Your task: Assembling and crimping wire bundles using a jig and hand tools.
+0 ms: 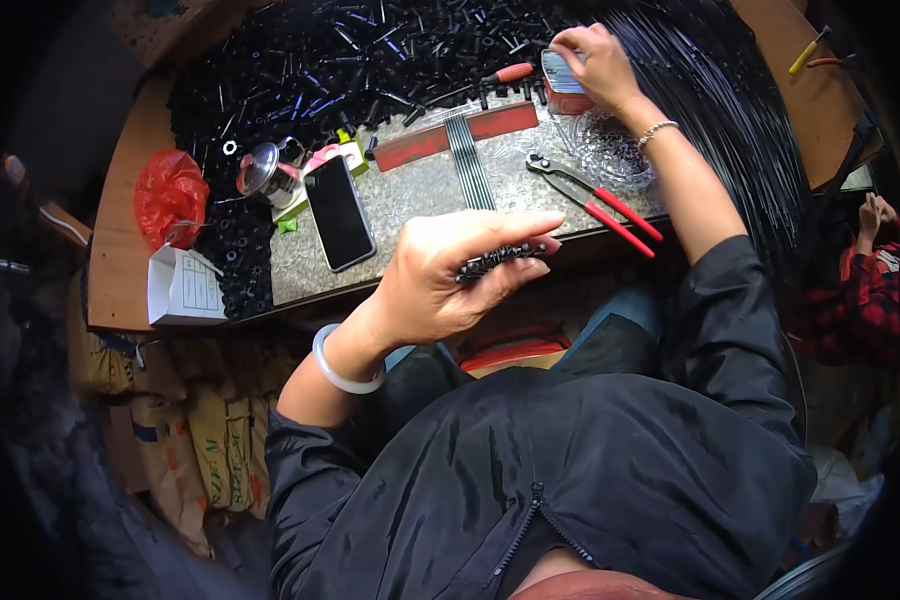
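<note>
My left hand (458, 272) is raised above the table's front edge and grips a short row of small black parts (500, 260) between thumb and fingers. A pale bangle (338, 365) sits on that wrist. My right hand (595, 65) reaches to the far side of the table and is closed over a small red tin (564, 88) with a light lid. Several thin black rods (468, 160) lie side by side on the grey work surface (410, 195), across a red bar (425, 140).
Red-handled pliers (595, 200) lie right of the rods. A black phone (340, 212), a shiny lidded pot (262, 170), a red bag (170, 195) and a white box (182, 290) sit left. Heaps of black parts (310, 65) and long black strands (730, 110) fill the back. Another person (875, 270) is at far right.
</note>
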